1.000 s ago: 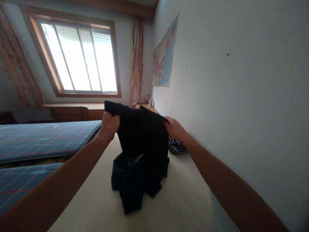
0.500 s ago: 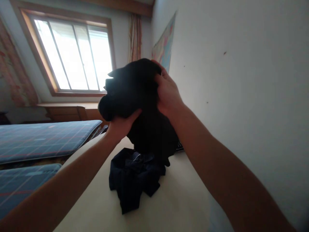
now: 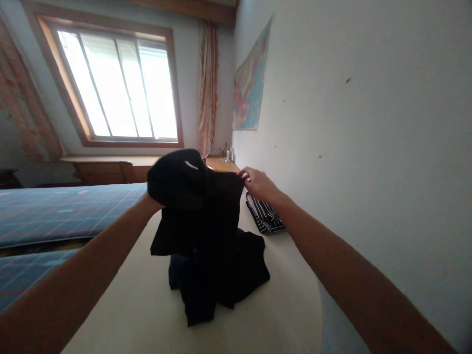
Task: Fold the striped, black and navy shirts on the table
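A black garment (image 3: 206, 201) hangs in the air between my two hands, with a small white mark near its top. My left hand (image 3: 155, 202) is under its upper left part, fingers mostly hidden by the cloth. At the garment's upper right corner, my right hand (image 3: 256, 182) pinches the edge. The lower part of the cloth drops onto a dark navy garment (image 3: 199, 300) lying crumpled on the pale round-edged surface (image 3: 280, 305). A folded black-and-white striped cloth (image 3: 263, 214) lies just beyond my right wrist.
Blue plaid mattresses (image 3: 66, 211) lie along the left. A wooden desk (image 3: 99, 169) stands below the window (image 3: 118, 88) at the back. The white wall (image 3: 368, 147) runs close along the right, with a map (image 3: 252, 83) on it.
Both hands have come down with the black garment, my left hand shifting left. The garment is more spread between them, and the striped cloth and map show more fully.
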Motion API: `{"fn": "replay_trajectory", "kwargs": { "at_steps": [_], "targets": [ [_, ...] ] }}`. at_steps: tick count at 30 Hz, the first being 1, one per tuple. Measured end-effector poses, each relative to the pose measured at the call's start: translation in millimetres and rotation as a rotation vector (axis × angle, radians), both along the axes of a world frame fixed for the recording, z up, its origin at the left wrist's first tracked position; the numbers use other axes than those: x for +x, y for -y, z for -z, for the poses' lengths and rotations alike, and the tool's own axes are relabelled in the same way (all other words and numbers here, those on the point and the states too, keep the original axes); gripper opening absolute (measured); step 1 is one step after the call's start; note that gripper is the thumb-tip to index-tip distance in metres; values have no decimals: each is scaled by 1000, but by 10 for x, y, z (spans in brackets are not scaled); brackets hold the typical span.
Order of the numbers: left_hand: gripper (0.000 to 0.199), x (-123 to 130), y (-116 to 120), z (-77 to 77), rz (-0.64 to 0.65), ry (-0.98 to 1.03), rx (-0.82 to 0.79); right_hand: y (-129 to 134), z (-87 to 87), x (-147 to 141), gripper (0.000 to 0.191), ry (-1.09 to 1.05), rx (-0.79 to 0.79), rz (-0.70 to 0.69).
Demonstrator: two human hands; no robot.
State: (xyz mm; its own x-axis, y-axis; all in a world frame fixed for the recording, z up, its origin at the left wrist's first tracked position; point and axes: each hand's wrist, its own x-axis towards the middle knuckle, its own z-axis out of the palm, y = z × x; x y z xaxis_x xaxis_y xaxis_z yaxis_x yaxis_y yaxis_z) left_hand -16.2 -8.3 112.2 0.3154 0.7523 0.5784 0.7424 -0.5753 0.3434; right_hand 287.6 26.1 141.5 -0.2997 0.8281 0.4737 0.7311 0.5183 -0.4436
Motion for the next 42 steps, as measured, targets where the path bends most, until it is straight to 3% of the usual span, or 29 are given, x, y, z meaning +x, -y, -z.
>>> {"fn": "replay_trajectory", "kwargs": {
  "at_steps": [2, 4, 6, 8, 10, 12, 14, 16, 18, 20, 23, 25, 28, 30, 33, 36, 39, 42],
  "targets": [
    [28, 45, 72, 82, 80, -23, -85, 6, 286, 72, 27, 345, -160, 87],
    [37, 97, 172, 145, 217, -81, -284, -4, 533, 135, 27, 563, -333, 131],
    [44, 172, 269, 214, 367, -154, -549, -32, 713, 199, 25, 610, -396, 151],
    [40, 284, 335, 330, 425, -160, -684, -80, 832, 280, 30, 604, -410, 188],
    [42, 427, 374, 516, 340, -94, -570, -146, 923, 391, 37, 589, -407, 258],
    [73, 579, 408, 761, 229, -117, -443, -223, 1034, 533, 47, 568, -392, 359],
    [101, 711, 458, 1022, 170, -245, -426, -300, 1185, 692, 59, 530, -389, 478],
    [87, 802, 529, 1246, 178, -361, -425, -369, 1355, 846, 65, 435, -436, 572],
    [74, 841, 607, 1388, 203, -429, -360, -424, 1497, 973, 53, 367, -465, 560],
    [66, 832, 670, 1426, 272, -460, -291, -466, 1579, 1056, 36, 338, -463, 532],
    [48, 761, 711, 1324, 385, -432, -264, -508, 1610, 1110, 32, 308, -452, 526],
    [40, 713, 707, 1225, 384, -341, -241, -516, 1624, 1122, 36, 289, -445, 540],
    [51, 691, 700, 1168, 333, -155, -163, -496, 1688, 1132, 46, 210, -373, 495],
    [59, 719, 717, 1207, 370, -136, -192, -479, 1732, 1139, 36, 117, -325, 445],
    [44, 790, 757, 1293, 431, -211, -266, -485, 1711, 1150, 14, 12, -296, 401],
    [39, 833, 719, 1288, 343, -88, -191, -525, 1532, 1138, 15, -60, -243, 355],
    [48, 842, 550, 1159, 234, 131, -125, -510, 1215, 1034, 23, -225, -171, 281],
    [76, 880, 329, 941, 180, 347, -155, -335, 818, 772, 42, -695, -131, -69]
  ]
}}
